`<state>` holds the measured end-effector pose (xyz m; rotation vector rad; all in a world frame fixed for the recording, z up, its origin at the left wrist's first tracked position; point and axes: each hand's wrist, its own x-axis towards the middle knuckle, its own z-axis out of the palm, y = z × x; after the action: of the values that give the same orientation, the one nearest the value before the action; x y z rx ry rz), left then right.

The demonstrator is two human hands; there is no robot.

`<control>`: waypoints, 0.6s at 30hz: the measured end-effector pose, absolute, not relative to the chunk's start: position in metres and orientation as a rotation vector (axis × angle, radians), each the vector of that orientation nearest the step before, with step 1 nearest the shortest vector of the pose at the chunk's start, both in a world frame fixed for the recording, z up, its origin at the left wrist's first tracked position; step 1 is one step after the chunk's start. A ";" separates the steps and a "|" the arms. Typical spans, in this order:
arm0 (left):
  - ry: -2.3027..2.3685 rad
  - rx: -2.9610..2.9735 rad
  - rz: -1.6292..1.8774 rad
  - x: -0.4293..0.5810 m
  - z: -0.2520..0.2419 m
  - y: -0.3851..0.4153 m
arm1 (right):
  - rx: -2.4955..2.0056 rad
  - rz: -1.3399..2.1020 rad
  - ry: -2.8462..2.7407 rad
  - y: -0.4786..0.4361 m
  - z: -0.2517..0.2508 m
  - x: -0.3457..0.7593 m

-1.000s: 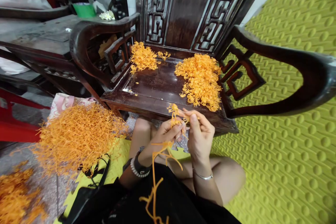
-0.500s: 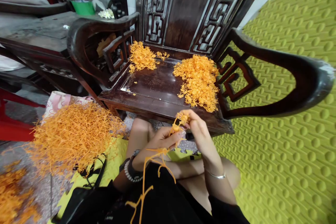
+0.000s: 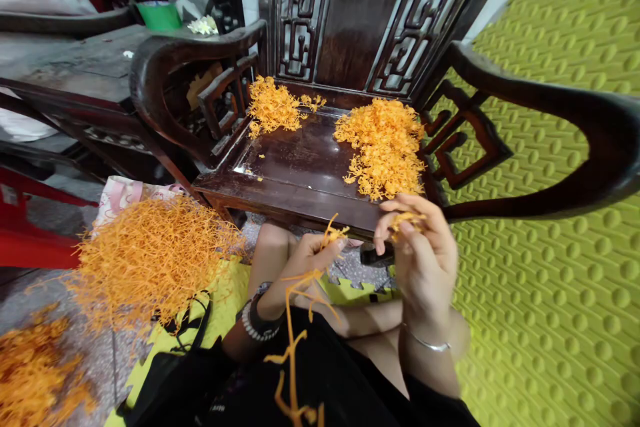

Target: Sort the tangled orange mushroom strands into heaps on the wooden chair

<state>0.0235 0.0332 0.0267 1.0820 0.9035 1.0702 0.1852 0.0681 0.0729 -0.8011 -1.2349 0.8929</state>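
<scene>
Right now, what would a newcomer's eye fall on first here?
Bright orange tangled strands strike first: a big heap at lower left and two piles on the seat of the dark carved wooden armchair. Next come the bare right hand and left hand, each holding orange strands at the seat's front edge, against a lime-green dimpled mat at right.

A home interior, by all appearances: a dark carved-wood armchair (image 3: 295, 173) with a fretwork back stands on a textured yellow-green foam floor mat (image 3: 550, 280), orange strands (image 3: 383, 147) heaped on its seat. Beside it, a dark wooden counter (image 3: 75, 60) holds a green container (image 3: 159, 16) and white flowers (image 3: 203, 25). A red plastic stool (image 3: 30, 240) sits at left, and puzzle-edged foam tiles (image 3: 360, 290) cover part of the floor.
</scene>
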 end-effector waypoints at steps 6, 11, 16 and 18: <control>0.979 1.181 1.073 0.029 0.018 0.044 | -0.754 1.012 -1.374 0.068 0.036 0.168; 1.021 1.261 1.054 0.027 0.009 0.044 | -0.995 0.950 -1.810 0.062 0.038 0.169; 1.013 1.206 1.024 -0.009 0.006 0.032 | -0.926 0.801 -1.246 0.085 0.049 0.185; 1.259 1.145 1.165 -0.049 0.001 0.021 | -0.889 0.632 -1.148 0.115 0.058 0.206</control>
<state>-0.0490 0.0207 0.0011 1.1450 1.2588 1.1647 0.2059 0.1151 0.0584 -0.8886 -1.1478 0.6318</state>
